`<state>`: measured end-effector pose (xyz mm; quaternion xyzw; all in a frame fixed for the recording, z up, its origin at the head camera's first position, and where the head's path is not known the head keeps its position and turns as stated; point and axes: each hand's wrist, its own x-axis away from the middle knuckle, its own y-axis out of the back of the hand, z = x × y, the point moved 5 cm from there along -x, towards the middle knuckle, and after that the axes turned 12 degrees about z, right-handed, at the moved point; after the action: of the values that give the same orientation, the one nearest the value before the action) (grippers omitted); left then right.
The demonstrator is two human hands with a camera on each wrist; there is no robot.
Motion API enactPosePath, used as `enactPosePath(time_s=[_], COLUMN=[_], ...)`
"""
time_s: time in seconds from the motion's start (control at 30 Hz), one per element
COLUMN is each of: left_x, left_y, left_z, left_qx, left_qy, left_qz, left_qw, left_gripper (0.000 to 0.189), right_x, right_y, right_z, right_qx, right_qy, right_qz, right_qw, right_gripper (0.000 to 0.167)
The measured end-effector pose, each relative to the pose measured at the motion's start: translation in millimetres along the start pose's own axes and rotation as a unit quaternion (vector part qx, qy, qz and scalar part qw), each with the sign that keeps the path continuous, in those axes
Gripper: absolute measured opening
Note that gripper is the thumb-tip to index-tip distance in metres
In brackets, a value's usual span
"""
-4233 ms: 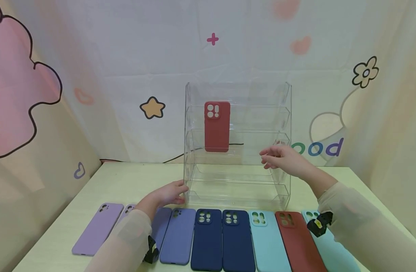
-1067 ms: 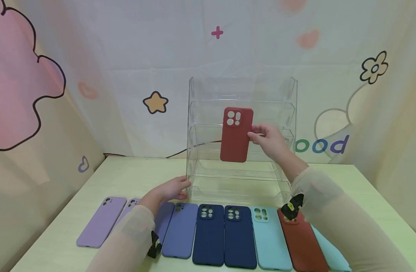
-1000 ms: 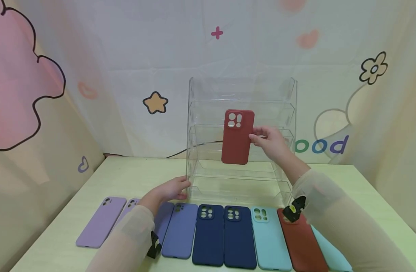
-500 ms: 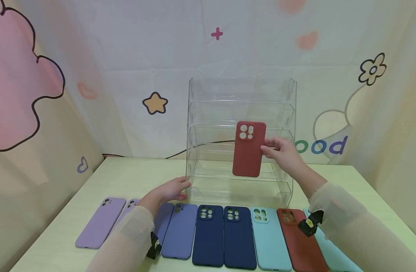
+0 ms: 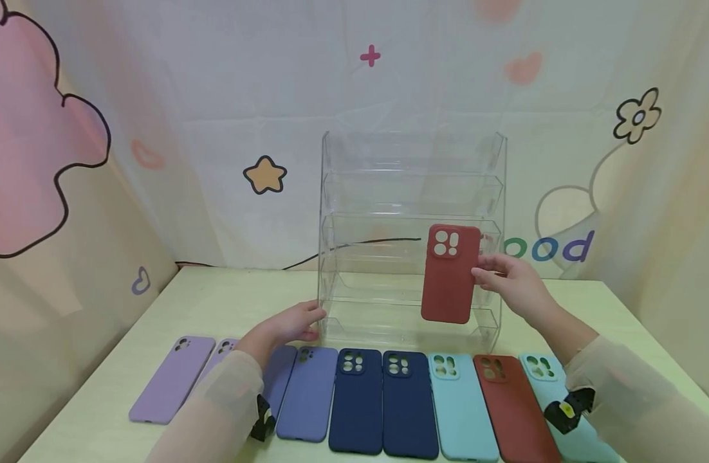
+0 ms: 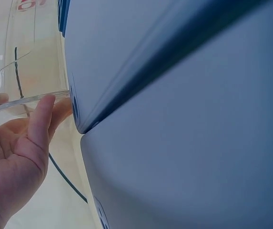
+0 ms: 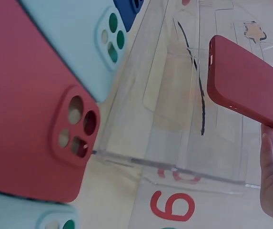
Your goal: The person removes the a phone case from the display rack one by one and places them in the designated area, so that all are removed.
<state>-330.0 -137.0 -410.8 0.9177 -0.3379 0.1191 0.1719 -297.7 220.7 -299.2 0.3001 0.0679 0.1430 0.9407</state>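
Observation:
My right hand [image 5: 513, 281] pinches a red phone case [image 5: 450, 283] by its right edge, thumb in front. The case is upright, slightly tilted, in front of the right part of a clear tiered display rack [image 5: 383, 331]. In the right wrist view the same red phone case [image 7: 246, 76] shows its lower end beside the rack's tiers. My left hand [image 5: 287, 323] holds the rack's left side low down. In the left wrist view that hand [image 6: 17, 157] has thumb and fingers on either side of the clear panel [image 6: 26, 100].
A row of phone cases lies along the table front: light purple [image 5: 172, 379], violet-blue [image 5: 306, 393], navy [image 5: 356, 411], light blue [image 5: 464, 418], another red one [image 5: 519, 418] and a light blue one [image 5: 542, 368] under the right sleeve. A printed curtain [image 5: 215, 77] hangs behind.
The red case stood in the rack's upper left part while my right hand was empty. That hand took it and has moved it right and down. My left hand stays at the rack's side.

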Motion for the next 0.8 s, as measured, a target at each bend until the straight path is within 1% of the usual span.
enactPosePath(time_s=[0.2,0.4,0.57,0.8], left_x=[-0.3,0.7,-0.4,1.4], left_y=[-0.4,-0.5,0.0,-0.7], left_z=[-1.9,-0.7,0.7,-1.6], left_qx=[0.007,0.001,0.005,0.002], left_qy=[0.002,0.002,0.001,0.014], left_qz=[-0.004,0.005,0.008,-0.002], left_qw=[1.0000,1.0000,1.0000,0.9999], left_gripper=[0.050,0.050,0.050,0.052], right_x=[16.0,26.8,34.5,47.8], right_y=[10.7,20.2,25.7,33.8], right_z=[-10.2,-20.2,-23.0,-31.1], right_qx=[0.007,0.000,0.001,-0.004], right_qy=[-0.005,0.002,0.006,0.009], right_qz=[-0.003,-0.007,-0.005,-0.017], right_qw=[1.0000,1.0000,1.0000,0.9998], right_gripper=[0.057,0.052,0.054,0.051])
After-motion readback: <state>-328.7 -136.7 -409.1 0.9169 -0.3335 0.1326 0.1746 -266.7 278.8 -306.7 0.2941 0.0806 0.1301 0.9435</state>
